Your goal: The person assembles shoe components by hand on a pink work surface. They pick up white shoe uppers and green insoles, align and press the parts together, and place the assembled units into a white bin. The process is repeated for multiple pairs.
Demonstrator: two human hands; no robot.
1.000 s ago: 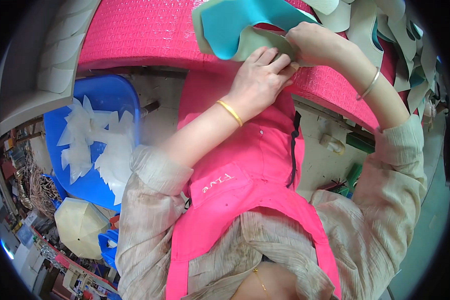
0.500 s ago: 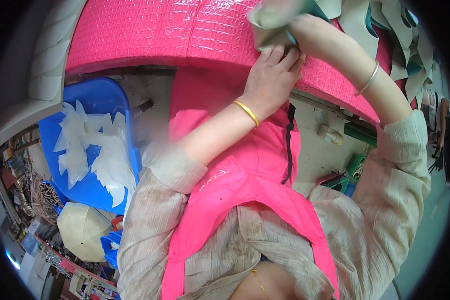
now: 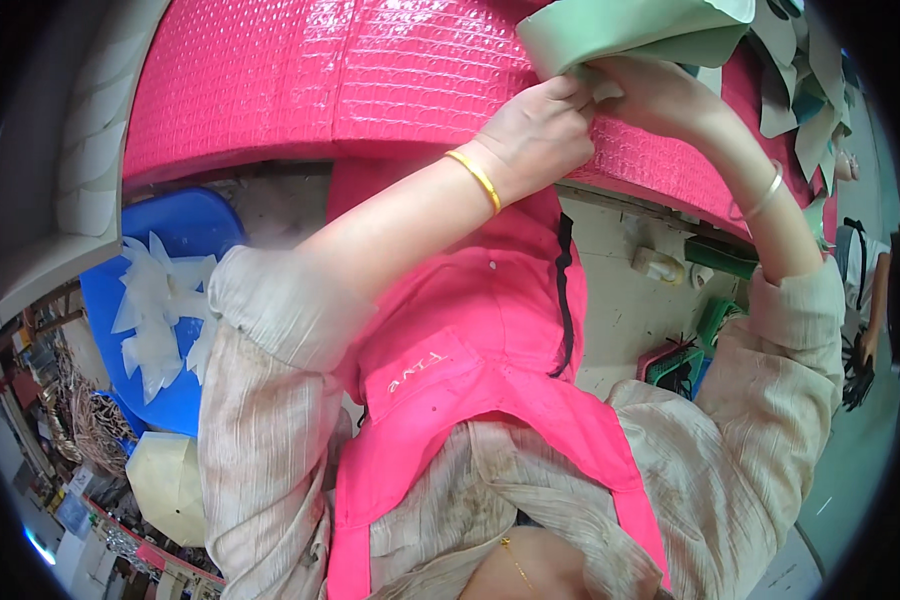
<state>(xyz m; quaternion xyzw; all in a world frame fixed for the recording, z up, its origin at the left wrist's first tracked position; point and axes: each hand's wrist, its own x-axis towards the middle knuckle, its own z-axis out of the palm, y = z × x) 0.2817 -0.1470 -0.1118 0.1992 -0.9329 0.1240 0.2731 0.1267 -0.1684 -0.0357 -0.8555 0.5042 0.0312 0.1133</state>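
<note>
A large pale green sheet piece, leather-like and curved (image 3: 630, 35), arches over the pink table near its edge. Beneath its near edge my left hand (image 3: 540, 140), with a gold bangle at the wrist, is closed, its fingers pinched together on that edge. Close beside it, my right hand (image 3: 655, 95), with a silver bangle, has its fingers bent around the same piece, thumb and fingertips next to a small pale end. The fingertips of both hands nearly meet, and the exact hold is partly hidden by the green piece.
The glossy pink textured table cover (image 3: 240, 80) spans the top. Several cut grey-green pieces (image 3: 785, 85) hang at the right. A blue plastic chair (image 3: 195, 215) with white cut sheets (image 3: 165, 310) stands at the left, near a grey shelf (image 3: 60, 150). My lap carries a pink apron (image 3: 440, 330).
The green piece has swung up and spread out over the table edge. My left hand has gone from resting on the piece to pinching its edge; my right hand has moved lower.
</note>
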